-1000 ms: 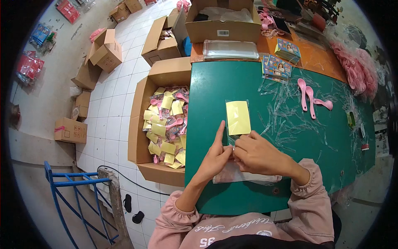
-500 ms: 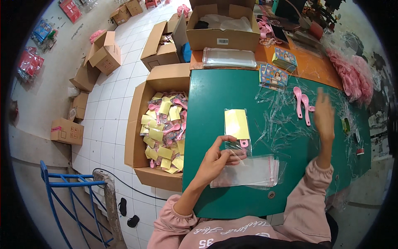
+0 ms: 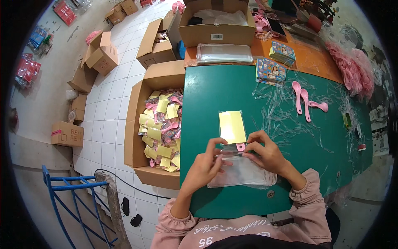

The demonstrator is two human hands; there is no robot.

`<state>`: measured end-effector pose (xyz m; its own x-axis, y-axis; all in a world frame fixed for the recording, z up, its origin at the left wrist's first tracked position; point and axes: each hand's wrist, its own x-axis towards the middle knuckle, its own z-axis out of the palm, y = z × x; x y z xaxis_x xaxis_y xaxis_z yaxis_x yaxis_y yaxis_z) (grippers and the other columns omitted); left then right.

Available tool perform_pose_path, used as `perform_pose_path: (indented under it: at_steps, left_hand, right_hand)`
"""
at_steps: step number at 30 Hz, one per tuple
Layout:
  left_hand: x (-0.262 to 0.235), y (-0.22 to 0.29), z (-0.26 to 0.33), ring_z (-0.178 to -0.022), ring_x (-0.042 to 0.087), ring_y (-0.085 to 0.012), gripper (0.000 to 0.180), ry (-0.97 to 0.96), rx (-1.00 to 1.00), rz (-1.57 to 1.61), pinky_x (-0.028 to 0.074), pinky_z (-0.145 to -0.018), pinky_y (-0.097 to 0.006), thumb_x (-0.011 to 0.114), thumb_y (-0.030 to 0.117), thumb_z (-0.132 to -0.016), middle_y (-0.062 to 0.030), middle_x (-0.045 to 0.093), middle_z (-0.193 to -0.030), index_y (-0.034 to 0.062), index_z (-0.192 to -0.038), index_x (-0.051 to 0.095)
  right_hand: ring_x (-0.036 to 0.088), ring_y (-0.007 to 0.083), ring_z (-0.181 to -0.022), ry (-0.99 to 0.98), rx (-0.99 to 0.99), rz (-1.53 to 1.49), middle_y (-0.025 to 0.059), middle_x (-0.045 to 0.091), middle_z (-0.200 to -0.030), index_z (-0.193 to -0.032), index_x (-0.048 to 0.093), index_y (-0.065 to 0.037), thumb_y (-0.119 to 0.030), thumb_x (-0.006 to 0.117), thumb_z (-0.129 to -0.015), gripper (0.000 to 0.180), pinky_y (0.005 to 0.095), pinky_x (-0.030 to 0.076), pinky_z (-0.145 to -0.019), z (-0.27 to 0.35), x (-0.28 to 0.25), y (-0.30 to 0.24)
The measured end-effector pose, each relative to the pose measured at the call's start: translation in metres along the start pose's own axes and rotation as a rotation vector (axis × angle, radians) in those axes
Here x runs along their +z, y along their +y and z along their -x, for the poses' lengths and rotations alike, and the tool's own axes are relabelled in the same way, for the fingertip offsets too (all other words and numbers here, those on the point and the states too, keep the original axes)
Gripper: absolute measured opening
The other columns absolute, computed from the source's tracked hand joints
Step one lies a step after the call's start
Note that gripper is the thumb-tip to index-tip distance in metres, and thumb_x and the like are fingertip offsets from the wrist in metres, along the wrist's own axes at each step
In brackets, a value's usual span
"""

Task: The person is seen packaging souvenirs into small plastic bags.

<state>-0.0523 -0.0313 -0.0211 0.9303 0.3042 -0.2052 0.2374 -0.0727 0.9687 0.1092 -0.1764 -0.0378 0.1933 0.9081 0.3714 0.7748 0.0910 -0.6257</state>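
Observation:
A clear plastic bag (image 3: 244, 120) holding a yellow card (image 3: 232, 128) and a pink spoon lies on the green table (image 3: 207, 91); only the spoon's handle end (image 3: 241, 147) shows below the card. My left hand (image 3: 204, 167) is closed on the bag's near left edge, fingers bent. On the opposite side, beside the handle end, my right hand (image 3: 267, 154) pinches the same near end of the bag between thumb and fingers. Under both hands rests a stack of flat clear bags (image 3: 240, 176). Three loose pink spoons (image 3: 306, 106) lie farther right.
Left of the table stands an open carton (image 3: 132, 141) full of packed bags with yellow cards. Clear plastic strips (image 3: 275, 112) litter the tabletop. Printed cards (image 3: 271, 71) are stacked at the back, near a pile of clear bags (image 3: 224, 54) and another carton (image 3: 215, 31).
My right hand has come from beside the loose spoons at the right to the near end of the bag. My left hand stays at the bag. The view has shifted slightly.

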Motion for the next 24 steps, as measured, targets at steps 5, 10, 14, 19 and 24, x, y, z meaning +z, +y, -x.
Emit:
perform_pose_path:
  at_steps: [5, 10, 14, 19, 24]
  left_hand:
    - [0.001, -0.010, -0.003, -0.067, 0.059, -0.0120, 0.017, 0.063, 0.090, -0.149, 0.048, -0.054, -0.023, 0.049, -0.003, -0.083, -0.0086, 0.057, -0.086, -0.0001, -0.099, 0.044]
    - [0.004, -0.009, -0.006, -0.076, 0.059, -0.0188, 0.013, 0.188, 0.174, -0.283, 0.049, -0.056, -0.028, 0.058, 0.003, -0.079, -0.0101, 0.053, -0.082, -0.0020, -0.087, 0.050]
    - [0.006, -0.017, -0.011, -0.072, 0.059, -0.0180, 0.013, 0.254, 0.214, -0.256, 0.051, -0.059, -0.027, 0.060, 0.004, -0.078, -0.0094, 0.054, -0.083, -0.0028, -0.086, 0.051]
    - [0.004, -0.024, -0.018, -0.072, 0.056, -0.0079, 0.014, 0.261, -0.003, -0.024, 0.050, -0.057, -0.021, 0.062, 0.006, -0.080, -0.0036, 0.055, -0.084, -0.0011, -0.086, 0.052]
    - [0.007, -0.020, -0.018, -0.071, 0.056, -0.0086, 0.023, 0.344, 0.012, 0.045, 0.051, -0.053, -0.021, 0.062, 0.007, -0.080, -0.0059, 0.055, -0.082, 0.0000, -0.093, 0.045]
  right_hand:
    - [0.055, 0.0180, -0.081, -0.053, 0.189, -0.229, 0.0099, 0.044, -0.101, -0.086, 0.056, -0.001, -0.005, 0.065, -0.074, 0.016, 0.0273, 0.048, -0.067, -0.002, 0.000, 0.001]
    - [0.055, 0.0106, -0.086, 0.111, 0.472, -0.562, 0.0087, 0.051, -0.100, -0.088, 0.055, 0.002, -0.007, 0.060, -0.082, 0.012, 0.0233, 0.049, -0.069, 0.004, 0.019, 0.007]
    - [0.057, 0.0103, -0.079, 0.104, 0.667, -0.783, 0.0083, 0.057, -0.092, -0.087, 0.053, 0.004, -0.006, 0.058, -0.083, 0.012, 0.0229, 0.049, -0.068, -0.001, 0.021, 0.001]
    - [0.060, 0.0121, -0.076, 0.249, 0.698, -0.888, 0.0094, 0.059, -0.084, -0.092, 0.047, 0.003, 0.000, 0.057, -0.083, 0.015, 0.0220, 0.051, -0.065, -0.006, 0.025, -0.002]
    - [0.060, 0.0127, -0.076, 0.298, 0.699, -0.901, 0.0100, 0.058, -0.082, -0.092, 0.045, 0.002, 0.001, 0.057, -0.082, 0.016, 0.0226, 0.052, -0.063, -0.006, 0.027, -0.002]
